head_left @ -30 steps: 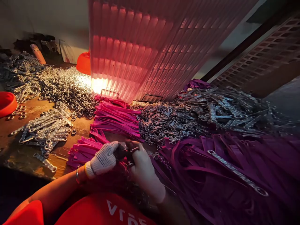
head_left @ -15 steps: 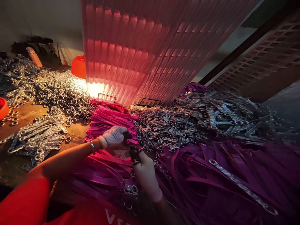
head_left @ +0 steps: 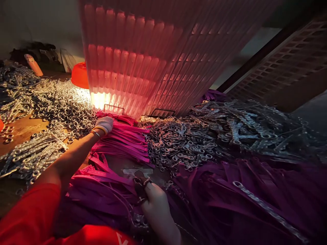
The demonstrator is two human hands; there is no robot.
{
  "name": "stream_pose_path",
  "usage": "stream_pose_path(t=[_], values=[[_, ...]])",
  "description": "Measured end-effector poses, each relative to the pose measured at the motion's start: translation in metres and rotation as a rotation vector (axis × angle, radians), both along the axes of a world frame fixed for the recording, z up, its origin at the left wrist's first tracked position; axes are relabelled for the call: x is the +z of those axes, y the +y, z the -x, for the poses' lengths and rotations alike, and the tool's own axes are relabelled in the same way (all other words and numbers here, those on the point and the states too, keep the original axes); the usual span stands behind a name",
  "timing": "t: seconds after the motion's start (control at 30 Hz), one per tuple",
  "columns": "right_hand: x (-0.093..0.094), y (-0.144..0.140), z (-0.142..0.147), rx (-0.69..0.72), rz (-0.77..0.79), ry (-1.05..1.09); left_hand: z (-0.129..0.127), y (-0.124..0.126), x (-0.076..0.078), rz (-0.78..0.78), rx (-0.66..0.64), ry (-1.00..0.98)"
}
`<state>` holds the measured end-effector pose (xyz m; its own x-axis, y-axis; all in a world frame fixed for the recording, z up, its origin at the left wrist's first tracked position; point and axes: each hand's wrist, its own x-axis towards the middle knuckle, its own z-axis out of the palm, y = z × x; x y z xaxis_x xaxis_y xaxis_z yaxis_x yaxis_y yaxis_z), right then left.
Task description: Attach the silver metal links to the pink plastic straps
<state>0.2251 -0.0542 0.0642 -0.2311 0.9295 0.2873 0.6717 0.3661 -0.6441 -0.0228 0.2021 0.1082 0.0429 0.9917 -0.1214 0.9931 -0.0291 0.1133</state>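
1. The left hand, in a white glove, lies on the far pink straps. I cannot tell if its fingers are curled or flat.
2. The right hand pinches a small dark part near the close straps.
3. Metal rings lie heaped just beside the straps.
4. A ribbed pink wall stands behind.
5. An orange bowl sits on the worktop.

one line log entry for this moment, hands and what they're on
left hand: gloved, on stack of pink straps | right hand: on purple straps, grip unclear | metal eyelet pile beside
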Motion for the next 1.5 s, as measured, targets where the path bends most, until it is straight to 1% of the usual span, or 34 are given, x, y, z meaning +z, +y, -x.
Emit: stream_pose_path(t=[0.1,0.2,0.27,0.33,0.37,0.43,0.47,0.5,0.57,0.63,0.7,0.77,0.87,0.9,0.93,1.0,1.03,1.07,1.13,1.23,1.3,1.37,1.4,1.43,1.5], values=[[0.0,-0.002,0.004,0.02,0.034,0.021,0.003,-0.008,-0.001,-0.061,-0.014,0.06],[0.005,-0.004,0.005,0.027,0.064,0.045,0.001,-0.016,0.004,-0.138,-0.074,0.078],[0.011,-0.004,0.004,0.025,0.025,0.06,0.0,-0.025,0.012,-0.182,-0.113,0.089],[0.022,-0.002,0.005,0.004,-0.072,0.068,-0.001,-0.043,0.024,-0.225,-0.148,0.102],[0.028,0.0,0.006,-0.003,-0.14,0.063,-0.002,-0.056,0.031,-0.247,-0.175,0.107],[0.04,0.007,0.012,0.014,-0.267,0.018,-0.006,-0.091,0.046,-0.278,-0.263,0.107],[0.046,0.011,0.017,0.042,-0.305,-0.015,-0.009,-0.112,0.052,-0.289,-0.361,0.097],[0.051,0.014,0.022,0.085,-0.322,-0.039,-0.011,-0.135,0.058,-0.268,-0.458,0.071],[0.058,0.018,0.033,0.197,-0.267,-0.011,-0.013,-0.178,0.065,-0.221,-0.595,-0.033],[0.062,0.016,0.041,0.312,-0.126,0.127,-0.012,-0.212,0.066,-0.235,-0.62,-0.23],[0.064,0.009,0.047,0.388,0.015,0.278,-0.009,-0.233,0.062,-0.237,-0.547,-0.527],[0.065,0.0,0.05,0.444,0.105,0.371,-0.009,-0.244,0.055,-0.184,-0.427,-0.846],[0.065,-0.01,0.051,0.507,0.157,0.437,-0.015,-0.252,0.045,0.005,-0.205,-1.246],[0.064,-0.012,0.05,0.499,0.157,0.443,-0.018,-0.254,0.042,0.08,-0.123,-1.36],[0.063,-0.014,0.048,0.463,0.143,0.437,-0.02,-0.255,0.04,0.156,-0.037,-1.459],[0.061,-0.018,0.042,0.335,0.1,0.389,-0.022,-0.258,0.037,0.275,0.108,-1.597],[0.061,-0.02,0.038,0.267,0.077,0.354,-0.022,-0.258,0.036,0.303,0.147,-1.635],[0.061,-0.022,0.034,0.211,0.054,0.316,-0.023,-0.259,0.034,0.317,0.167,-1.655],[0.061,-0.025,0.027,0.151,0.008,0.242,-0.026,-0.261,0.032,0.341,0.169,-1.66],[0.061,-0.029,0.024,0.087,-0.073,0.113,-0.035,-0.266,0.028,0.333,0.103,-1.549],[0.059,-0.031,0.026,0.024,-0.126,-0.036,-0.042,-0.269,0.027,0.242,-0.003,-1.383],[0.054,-0.034,0.028,-0.022,-0.197,-0.197,-0.046,-0.27,0.029,0.126,-0.145,-1.193],[0.051,-0.035,0.029,-0.032,-0.241,-0.262,-0.047,-0.269,0.031,0.096,-0.209,-1.111],[0.048,-0.037,0.03,-0.041,-0.285,-0.31,-0.047,-0.268,0.033,0.094,-0.257,-1.049],[0.045,-0.04,0.03,-0.065,-0.353,-0.365,-0.045,-0.266,0.038,0.186,-0.294,-1.006]])
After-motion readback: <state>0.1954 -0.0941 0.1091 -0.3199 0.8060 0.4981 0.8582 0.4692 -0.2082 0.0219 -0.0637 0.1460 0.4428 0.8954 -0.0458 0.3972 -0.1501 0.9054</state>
